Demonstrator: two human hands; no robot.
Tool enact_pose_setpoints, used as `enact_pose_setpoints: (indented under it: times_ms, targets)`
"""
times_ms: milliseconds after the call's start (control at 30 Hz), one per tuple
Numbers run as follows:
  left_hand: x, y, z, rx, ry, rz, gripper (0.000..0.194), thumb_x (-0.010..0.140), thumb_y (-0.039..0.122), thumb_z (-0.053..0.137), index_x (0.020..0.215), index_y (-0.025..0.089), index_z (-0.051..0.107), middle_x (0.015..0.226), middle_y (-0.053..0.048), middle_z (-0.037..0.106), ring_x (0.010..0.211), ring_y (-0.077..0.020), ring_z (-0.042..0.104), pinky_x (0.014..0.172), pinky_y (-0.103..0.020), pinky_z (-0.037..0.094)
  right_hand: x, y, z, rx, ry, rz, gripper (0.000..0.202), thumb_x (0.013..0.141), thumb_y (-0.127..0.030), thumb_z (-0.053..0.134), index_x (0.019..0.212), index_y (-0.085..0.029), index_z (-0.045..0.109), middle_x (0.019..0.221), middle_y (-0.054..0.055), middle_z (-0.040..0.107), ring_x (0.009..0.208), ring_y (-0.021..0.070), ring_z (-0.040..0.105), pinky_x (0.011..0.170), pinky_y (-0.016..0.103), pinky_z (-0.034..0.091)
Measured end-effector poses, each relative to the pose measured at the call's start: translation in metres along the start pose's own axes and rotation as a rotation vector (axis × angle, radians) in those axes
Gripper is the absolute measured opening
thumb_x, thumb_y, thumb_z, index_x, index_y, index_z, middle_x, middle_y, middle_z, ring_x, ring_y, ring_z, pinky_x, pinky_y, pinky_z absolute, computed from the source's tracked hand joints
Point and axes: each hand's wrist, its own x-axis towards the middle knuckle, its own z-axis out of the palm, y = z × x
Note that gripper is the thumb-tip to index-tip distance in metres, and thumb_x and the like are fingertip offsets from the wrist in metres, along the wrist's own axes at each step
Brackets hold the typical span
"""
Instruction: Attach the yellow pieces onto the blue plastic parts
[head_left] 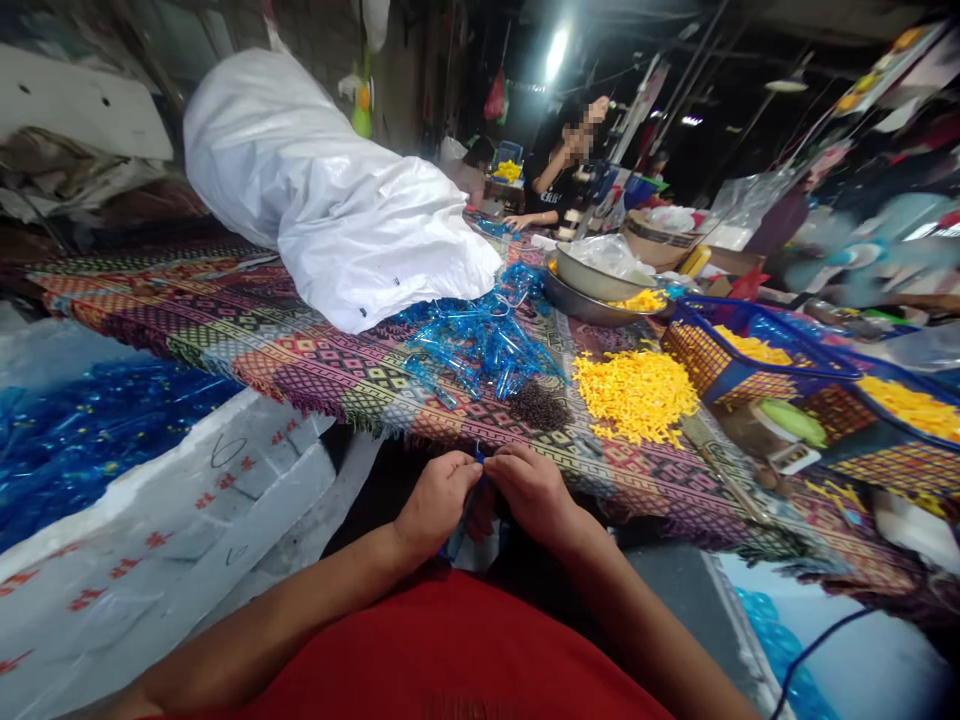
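My left hand (439,503) and my right hand (534,492) meet at the table's front edge, fingertips close together. Between them is a small blue plastic piece (478,454), mostly hidden by the fingers, which are closed in a pinch. Just beyond, on the patterned cloth, lies a heap of clear blue plastic pieces (487,345). A small pile of dark tiny parts (538,405) sits in front of it. To the right of that spreads a pile of yellow plastic pieces (636,395).
A large white sack (330,190) lies on the cloth-covered table (247,345), its mouth by the blue heap. Blue baskets (757,370) and metal bowls (592,300) stand at right. A foam box (187,490) with blue pieces is at left. Another person (551,180) sits across.
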Motion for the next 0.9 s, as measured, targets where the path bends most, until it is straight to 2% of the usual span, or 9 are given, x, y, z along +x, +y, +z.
enact_pose_setpoints:
  times_ms: [167, 267, 467, 567, 733, 900]
  targets:
    - [0.0027, -0.0005, -0.0016, 0.049, -0.026, 0.052, 0.023, 0.085, 0.034, 0.041, 0.074, 0.016, 0.051, 0.048, 0.0, 0.056, 0.038, -0.013, 0.053, 0.039, -0.022, 0.043, -0.0026, -0.0013, -0.0013, -0.04, -0.004, -0.022, 0.017, 0.087, -0.014, 0.044, 0.095, -0.017, 0.059, 0.08, 0.007, 0.059, 0.069, 0.0142, 0.056, 0.06, 0.025, 0.047]
    - [0.0035, -0.002, -0.0027, 0.056, -0.04, 0.075, 0.023, 0.085, 0.034, 0.041, 0.077, 0.016, 0.052, 0.05, 0.0, 0.057, 0.04, -0.0123, 0.053, 0.04, -0.021, 0.042, -0.0026, -0.002, -0.0043, -0.054, -0.049, -0.023, 0.019, 0.088, -0.014, 0.043, 0.096, -0.017, 0.059, 0.081, 0.007, 0.059, 0.067, 0.0132, 0.056, 0.059, 0.024, 0.047]
    - [0.0034, -0.0032, -0.0043, 0.088, -0.035, 0.121, 0.024, 0.085, 0.036, 0.042, 0.078, 0.015, 0.052, 0.052, 0.0, 0.058, 0.043, -0.0127, 0.055, 0.04, -0.021, 0.041, -0.0005, -0.0042, -0.005, -0.033, -0.046, -0.006, 0.019, 0.088, -0.015, 0.042, 0.095, -0.018, 0.059, 0.08, 0.006, 0.059, 0.069, 0.0138, 0.056, 0.061, 0.024, 0.047]
    - [0.003, -0.0033, -0.0056, 0.046, -0.058, 0.101, 0.023, 0.084, 0.035, 0.041, 0.08, 0.015, 0.052, 0.052, 0.0, 0.058, 0.043, -0.0132, 0.056, 0.042, -0.022, 0.043, -0.0003, -0.0053, -0.0042, -0.045, -0.05, 0.003, 0.018, 0.088, -0.015, 0.043, 0.095, -0.017, 0.058, 0.08, 0.006, 0.059, 0.068, 0.0141, 0.056, 0.061, 0.025, 0.047]
    - [0.0029, -0.0033, -0.0067, -0.062, -0.117, 0.061, 0.023, 0.084, 0.035, 0.042, 0.083, 0.014, 0.051, 0.054, -0.001, 0.059, 0.044, -0.0146, 0.058, 0.043, -0.024, 0.045, -0.0008, -0.005, -0.0027, -0.014, 0.03, 0.051, 0.014, 0.086, -0.016, 0.046, 0.095, -0.019, 0.057, 0.076, 0.005, 0.059, 0.069, 0.0148, 0.056, 0.062, 0.027, 0.047]
    - [0.0027, -0.0034, -0.007, -0.085, -0.12, 0.058, 0.02, 0.083, 0.032, 0.043, 0.08, 0.014, 0.05, 0.052, -0.001, 0.058, 0.042, -0.0149, 0.057, 0.041, -0.024, 0.045, 0.0017, -0.0077, -0.0052, 0.043, -0.007, 0.081, 0.013, 0.086, -0.015, 0.047, 0.092, -0.018, 0.058, 0.075, 0.004, 0.058, 0.066, 0.0134, 0.055, 0.059, 0.025, 0.046]
